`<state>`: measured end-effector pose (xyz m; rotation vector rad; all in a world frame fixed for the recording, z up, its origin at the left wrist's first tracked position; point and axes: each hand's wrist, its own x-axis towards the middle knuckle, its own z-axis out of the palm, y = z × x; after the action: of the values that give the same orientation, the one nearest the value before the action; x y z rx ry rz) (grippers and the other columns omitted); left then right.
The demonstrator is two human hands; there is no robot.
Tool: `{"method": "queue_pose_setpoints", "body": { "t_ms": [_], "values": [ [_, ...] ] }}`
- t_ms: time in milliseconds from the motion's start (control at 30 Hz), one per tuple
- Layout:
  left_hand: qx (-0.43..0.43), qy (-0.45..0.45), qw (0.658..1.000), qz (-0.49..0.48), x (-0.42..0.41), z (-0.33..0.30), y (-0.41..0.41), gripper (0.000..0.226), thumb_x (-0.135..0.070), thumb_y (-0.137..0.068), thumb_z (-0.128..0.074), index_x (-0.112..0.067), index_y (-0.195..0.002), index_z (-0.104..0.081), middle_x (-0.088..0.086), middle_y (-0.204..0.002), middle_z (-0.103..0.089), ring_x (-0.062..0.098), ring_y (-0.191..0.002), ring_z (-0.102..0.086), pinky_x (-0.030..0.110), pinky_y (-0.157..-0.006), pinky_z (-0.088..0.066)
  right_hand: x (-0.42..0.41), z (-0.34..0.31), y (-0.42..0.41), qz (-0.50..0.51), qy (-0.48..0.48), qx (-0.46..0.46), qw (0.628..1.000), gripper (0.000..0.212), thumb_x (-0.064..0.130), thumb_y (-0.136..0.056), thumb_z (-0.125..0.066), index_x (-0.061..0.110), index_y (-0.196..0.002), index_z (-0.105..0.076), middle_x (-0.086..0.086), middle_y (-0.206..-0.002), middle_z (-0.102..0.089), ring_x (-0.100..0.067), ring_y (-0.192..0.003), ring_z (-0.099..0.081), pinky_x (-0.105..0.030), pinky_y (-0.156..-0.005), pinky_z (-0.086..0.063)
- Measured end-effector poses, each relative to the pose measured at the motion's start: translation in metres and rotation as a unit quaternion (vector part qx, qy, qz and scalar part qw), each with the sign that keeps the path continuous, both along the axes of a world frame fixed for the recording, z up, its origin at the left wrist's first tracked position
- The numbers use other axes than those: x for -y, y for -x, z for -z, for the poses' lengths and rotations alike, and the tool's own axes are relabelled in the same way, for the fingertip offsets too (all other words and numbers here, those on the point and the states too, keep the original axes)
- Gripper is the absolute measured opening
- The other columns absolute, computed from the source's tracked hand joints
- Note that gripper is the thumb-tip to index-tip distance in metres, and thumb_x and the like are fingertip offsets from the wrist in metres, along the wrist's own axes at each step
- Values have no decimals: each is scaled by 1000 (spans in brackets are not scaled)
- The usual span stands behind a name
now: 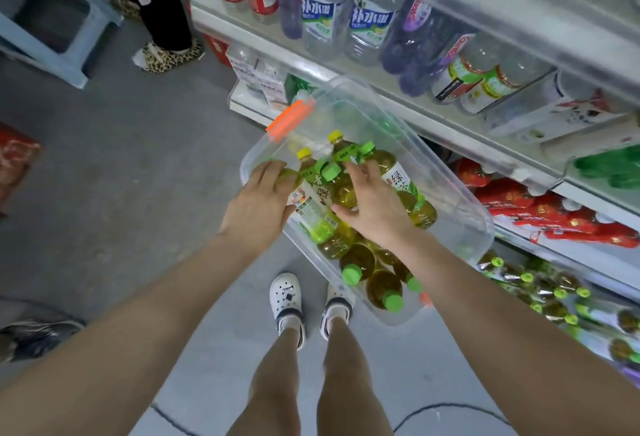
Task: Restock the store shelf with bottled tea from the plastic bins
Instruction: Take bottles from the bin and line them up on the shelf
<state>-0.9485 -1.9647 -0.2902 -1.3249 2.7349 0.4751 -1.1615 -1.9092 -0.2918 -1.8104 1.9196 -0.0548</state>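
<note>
Looking down, we see white clogs (286,300) on the grey floor at six o'clock, and just above them the clear plastic bin (464,227), tilted, with an orange latch (290,116) at its eleven o'clock corner. Green tea bottles (363,262) lie piled inside — green-capped ones at the near end, two yellow-capped ones farther in. The left hand (258,201) lies at the bin's nine o'clock rim, fingers curled onto a bottle there; we cannot tell whether it truly grips. The right hand (372,200) reaches in at the centre, thumb and fingers wrapped around a green-capped bottle (341,189). Beyond, from twelve to three o'clock, the store shelf (433,130) carries water bottles (323,16) above, red packages (540,207) lower — more green tea (540,283) at four o'clock.
</note>
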Motion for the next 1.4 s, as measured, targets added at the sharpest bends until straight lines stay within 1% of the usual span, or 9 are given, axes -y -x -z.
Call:
{"method": "queue_pose_setpoints", "body": {
  "t_ms": [167, 367, 533, 667, 867, 1033, 1167, 1267, 1400],
  "values": [
    [237, -70, 964, 96, 27, -6, 29, 75, -52, -96, -46, -16, -155, -16, 13, -159, -22, 32, -149, -13, 43, -121, -8, -13, -36, 29, 119, 53, 36, 991, 67, 44, -79, -75, 9, -128, -48, -10, -125, -45, -27, -100, -58, -30, -73, -46],
    [381, -128, 905, 142, 50, -22, 57, 100, -60, -79, -67, -23, -155, -13, 16, -146, -38, 34, -141, -30, 41, -118, -16, -35, -40, 55, 311, 38, 170, 934, 63, 62, -68, -72, 33, -114, -40, 1, -102, -66, -23, -96, -64, -45, -84, -54],
    [341, -71, 925, 151, 47, -42, 61, 99, -59, -65, -80, -26, -144, -30, 11, -129, -43, 35, -117, -52, 47, -98, -42, -45, -35, 73, 407, -17, 314, 857, 56, 50, -66, -82, 38, -106, -45, 4, -107, -68, -10, -97, -65, -33, -87, -52],
    [245, -66, 954, 160, 47, -52, 67, 89, -57, -57, -83, -26, -132, -47, 6, -116, -44, 28, -90, -53, 32, -69, -42, -49, -39, 81, 375, -50, 383, 843, 62, 10, -78, -81, 24, -122, -40, 9, -99, -65, -6, -91, -64, -22, -77, -51],
    [31, -148, 986, 68, 44, -42, 78, 82, -43, -55, -89, -32, -126, -49, 3, -122, -45, 30, -103, -55, 36, -83, -47, -52, -31, 81, 451, -65, 244, 856, 66, 56, -79, -74, 22, -125, -41, 5, -114, -64, -17, -99, -58, -28, -87, -38],
    [-103, -219, 967, -79, 21, -19, 99, 97, -21, -71, -84, -31, -149, -25, 12, -134, -47, 32, -115, -54, 35, -96, -43, -58, -21, 88, 486, -69, 261, 831, 65, 44, -86, -73, 12, -132, -39, 3, -104, -54, -17, -97, -50, -24, -85, -35],
    [-67, -276, 945, -163, 0, 8, 114, 104, -31, -75, -82, -17, -153, -16, 13, -126, -61, 34, -113, -58, 35, -88, -45, -59, -16, 93, 480, -60, 282, 828, 61, 42, -85, -74, 16, -129, -40, 8, -99, -56, -17, -94, -52, -25, -86, -36],
    [-3, -330, 928, -172, -22, 24, 119, 85, -47, -79, -75, -12, -145, -33, 11, -128, -61, 31, -113, -58, 32, -85, -45, -59, -9, 91, 475, -58, 301, 825, 60, 31, -82, -78, 19, -126, -38, 18, -91, -57, -16, -92, -58, -31, -88, -43],
    [-25, -347, 920, -182, -35, 27, 121, 77, -39, -81, -76, -9, -139, -37, 13, -127, -59, 32, -114, -56, 34, -89, -43, -68, 1, 87, 468, -37, 348, 811, 68, 16, -81, -79, 22, -134, -37, 23, -102, -58, -6, -99, -60, -33, -97, -45]
  ]
}}
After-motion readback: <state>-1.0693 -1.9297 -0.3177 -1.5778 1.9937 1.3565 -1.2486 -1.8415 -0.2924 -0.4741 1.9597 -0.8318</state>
